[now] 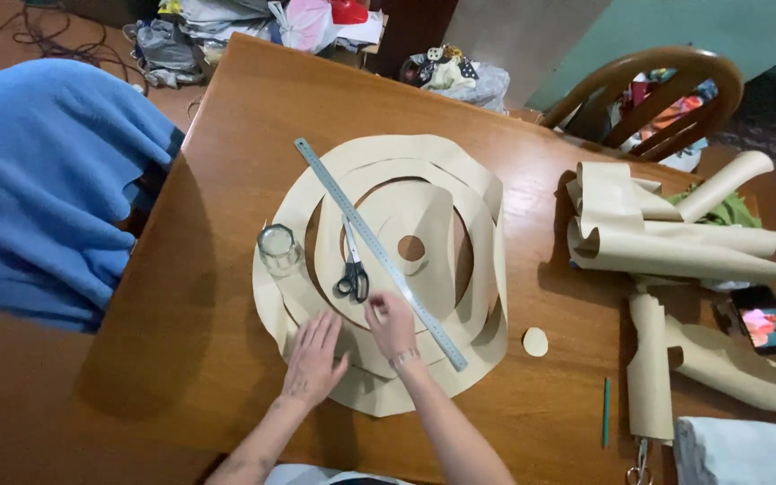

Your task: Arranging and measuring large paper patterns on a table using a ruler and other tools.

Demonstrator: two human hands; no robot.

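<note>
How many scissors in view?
2. One pair of scissors lies on the cut paper rings beside the metal ruler, just above the right hand. A second pair's handles show at the bottom edge; blades hidden.

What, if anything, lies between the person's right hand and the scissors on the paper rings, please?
Nothing visible does. The right hand rests on the cut paper rings beside the metal ruler, and the scissors lie just above it on the same side of the ruler, with only flat paper between them.
</note>
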